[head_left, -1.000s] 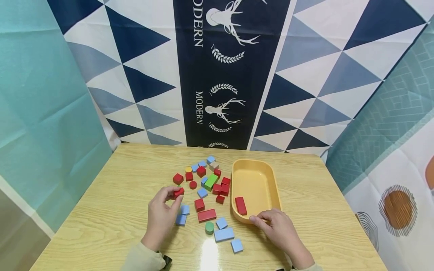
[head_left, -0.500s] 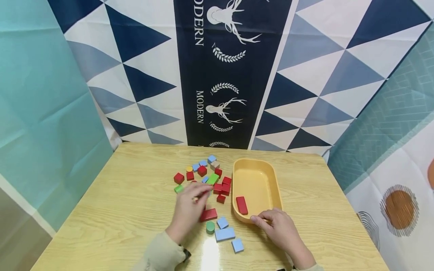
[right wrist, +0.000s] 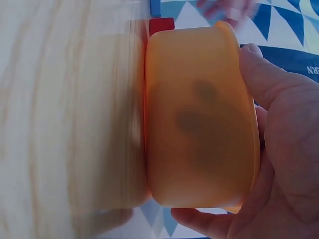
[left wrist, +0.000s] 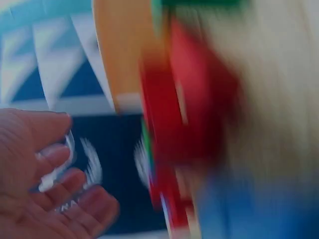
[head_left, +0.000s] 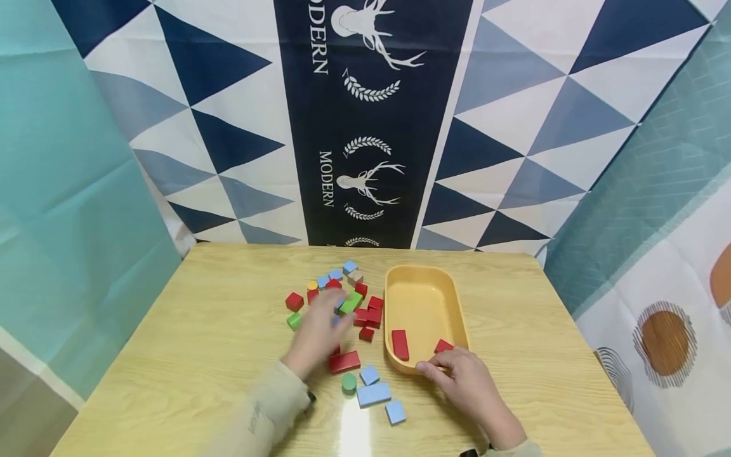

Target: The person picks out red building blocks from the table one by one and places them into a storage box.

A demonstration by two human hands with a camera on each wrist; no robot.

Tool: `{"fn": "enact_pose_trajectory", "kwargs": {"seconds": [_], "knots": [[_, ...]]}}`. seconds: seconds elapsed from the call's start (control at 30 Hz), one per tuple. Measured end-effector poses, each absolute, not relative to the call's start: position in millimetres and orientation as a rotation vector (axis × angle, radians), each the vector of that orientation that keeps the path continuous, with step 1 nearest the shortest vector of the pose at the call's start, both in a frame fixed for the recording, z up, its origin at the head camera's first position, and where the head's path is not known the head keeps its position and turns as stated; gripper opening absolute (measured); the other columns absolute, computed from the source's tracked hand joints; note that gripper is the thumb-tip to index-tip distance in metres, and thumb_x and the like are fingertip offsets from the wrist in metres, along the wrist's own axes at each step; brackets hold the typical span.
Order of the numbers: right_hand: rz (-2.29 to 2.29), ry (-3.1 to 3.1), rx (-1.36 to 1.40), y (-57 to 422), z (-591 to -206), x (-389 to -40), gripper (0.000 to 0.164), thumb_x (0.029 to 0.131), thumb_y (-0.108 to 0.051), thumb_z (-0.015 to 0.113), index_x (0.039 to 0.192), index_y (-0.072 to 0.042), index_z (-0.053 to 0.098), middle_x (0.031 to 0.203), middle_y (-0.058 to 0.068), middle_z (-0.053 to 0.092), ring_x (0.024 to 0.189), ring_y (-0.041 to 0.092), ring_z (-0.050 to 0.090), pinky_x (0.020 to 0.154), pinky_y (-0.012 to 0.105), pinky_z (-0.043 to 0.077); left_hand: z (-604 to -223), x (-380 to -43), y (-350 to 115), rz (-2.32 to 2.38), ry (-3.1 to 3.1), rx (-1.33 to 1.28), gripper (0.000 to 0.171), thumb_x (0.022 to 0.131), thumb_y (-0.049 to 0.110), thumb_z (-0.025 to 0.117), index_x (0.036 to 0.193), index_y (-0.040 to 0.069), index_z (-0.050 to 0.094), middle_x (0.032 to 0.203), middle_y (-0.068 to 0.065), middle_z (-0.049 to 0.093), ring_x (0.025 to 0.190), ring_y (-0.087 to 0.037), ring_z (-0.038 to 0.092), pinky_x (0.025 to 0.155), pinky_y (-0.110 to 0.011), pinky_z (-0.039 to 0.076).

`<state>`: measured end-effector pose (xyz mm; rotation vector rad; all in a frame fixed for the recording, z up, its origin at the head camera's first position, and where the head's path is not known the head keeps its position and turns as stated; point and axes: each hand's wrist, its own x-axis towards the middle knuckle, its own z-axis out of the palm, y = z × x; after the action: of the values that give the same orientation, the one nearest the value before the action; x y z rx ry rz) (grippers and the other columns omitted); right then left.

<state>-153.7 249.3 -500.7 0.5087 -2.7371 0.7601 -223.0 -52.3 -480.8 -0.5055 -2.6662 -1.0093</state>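
My left hand [head_left: 315,331], blurred by motion, hovers over the scattered wooden blocks with its fingers loosely spread. In the left wrist view that hand [left wrist: 50,184] has nothing in its grasp, and red blocks [left wrist: 194,94] show beside it as a blur. My right hand [head_left: 471,388] holds the near rim of a yellow plastic tub [head_left: 422,292]; the right wrist view has the thumb [right wrist: 271,74] at the rim and the other fingers along the wall. Inside the tub lie a long red block [head_left: 400,344] and a smaller red block [head_left: 443,346], the latter partly hidden by the right hand.
Red, blue and green blocks spread left of the tub, including a light green block [head_left: 351,303] and a red bar [head_left: 344,362]. Nearer me are a dark green cylinder [head_left: 349,383] and a blue bar [head_left: 374,394]. A patterned cloth [head_left: 365,127] hangs behind the wooden table [head_left: 171,368].
The left hand has gone from pinching a red block on the left to hanging empty over the blocks. A second red block now lies in the tub. The right hand keeps its hold.
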Motion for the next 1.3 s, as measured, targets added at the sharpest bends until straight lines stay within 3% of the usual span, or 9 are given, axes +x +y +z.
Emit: {"fn": "enact_pose_trajectory", "kwargs": {"seconds": [0.1,0.2,0.5,0.63,0.77,0.9,1.03,1.2,1.3], "knots": [[0.763,-2.747,0.488,250.8,-499.7,-152.9,0.02,0.085,-0.047,0.074,0.069,-0.035,0.07,0.07,-0.022,0.057,0.069,0.003,0.049,0.061,0.031,0.047,-488.3,-250.7,-87.7,-0.863,-2.771,-0.29,0.043,0.093,0.02,0.069,0.133,0.006,0.06,0.138,-0.014,0.051,0.124,-0.031,0.043,0.104,-0.052,0.04],[0.773,-2.776,0.482,250.5,-500.4,-151.6,0.02,0.085,-0.048,0.073,0.07,-0.035,0.07,0.07,-0.022,0.057,0.069,0.003,0.049,0.061,0.031,0.047,-497.3,-264.8,-110.6,-0.722,-2.925,-0.245,0.044,0.094,0.018,0.067,0.134,0.003,0.058,0.138,-0.019,0.051,0.123,-0.036,0.045,0.105,-0.052,0.04],[0.792,-2.769,0.474,245.8,-500.3,-149.2,0.02,0.085,-0.048,0.073,0.071,-0.034,0.071,0.071,-0.023,0.058,0.069,0.003,0.048,0.061,0.03,0.047,-509.8,-262.9,-123.1,-0.671,-2.935,-0.223,0.03,0.092,-0.002,0.063,0.122,-0.003,0.064,0.112,-0.02,0.064,0.104,-0.034,0.056,0.091,-0.047,0.051],[0.779,-2.758,0.481,246.0,-499.3,-149.9,0.021,0.085,-0.048,0.073,0.071,-0.034,0.071,0.071,-0.023,0.058,0.069,0.003,0.048,0.06,0.03,0.047,-503.1,-258.6,-127.8,-0.882,-2.864,-0.151,0.047,0.088,0.0,0.07,0.133,-0.001,0.056,0.123,-0.019,0.059,0.11,-0.032,0.054,0.092,-0.048,0.051],[0.767,-2.758,0.498,246.1,-498.7,-151.8,0.021,0.086,-0.049,0.072,0.071,-0.034,0.071,0.071,-0.023,0.058,0.069,0.002,0.048,0.06,0.029,0.047,-488.3,-248.7,-130.5,-1.185,-2.704,-0.084,0.059,0.085,0.008,0.077,0.139,0.005,0.051,0.128,-0.012,0.058,0.105,-0.024,0.055,0.088,-0.044,0.053],[0.758,-2.755,0.494,246.3,-498.0,-152.7,0.021,0.085,-0.049,0.073,0.07,-0.034,0.071,0.07,-0.023,0.057,0.068,0.003,0.048,0.06,0.029,0.046,-470.6,-236.7,-127.8,-1.621,-2.452,-0.025,0.057,0.083,0.018,0.081,0.133,0.012,0.054,0.122,-0.002,0.061,0.097,-0.017,0.058,0.084,-0.034,0.056],[0.762,-2.754,0.481,246.4,-497.8,-152.7,0.02,0.085,-0.048,0.073,0.07,-0.035,0.071,0.07,-0.023,0.057,0.069,0.003,0.048,0.06,0.03,0.046,-456.1,-228.1,-123.1,-2.051,-2.193,-0.038,0.052,0.085,0.022,0.079,0.13,0.009,0.056,0.121,-0.008,0.061,0.097,-0.02,0.062,0.08,-0.025,0.057],[0.767,-2.759,0.478,246.2,-498.2,-152.5,0.02,0.085,-0.048,0.073,0.07,-0.035,0.071,0.07,-0.023,0.057,0.069,0.003,0.048,0.06,0.029,0.046,-442.4,-217.8,-108.8,-2.514,-1.891,-0.097,0.046,0.092,0.018,0.072,0.13,0.0,0.052,0.122,-0.018,0.057,0.099,-0.031,0.062,0.081,-0.03,0.058],[0.765,-2.759,0.475,246.1,-497.9,-152.5,0.021,0.085,-0.049,0.073,0.07,-0.035,0.07,0.07,-0.024,0.057,0.069,0.003,0.048,0.06,0.029,0.046,-437.8,-213.1,-92.9,-2.662,-1.772,-0.128,0.042,0.095,0.017,0.067,0.129,-0.003,0.052,0.119,-0.017,0.059,0.094,-0.029,0.061,0.078,-0.029,0.058]]}}
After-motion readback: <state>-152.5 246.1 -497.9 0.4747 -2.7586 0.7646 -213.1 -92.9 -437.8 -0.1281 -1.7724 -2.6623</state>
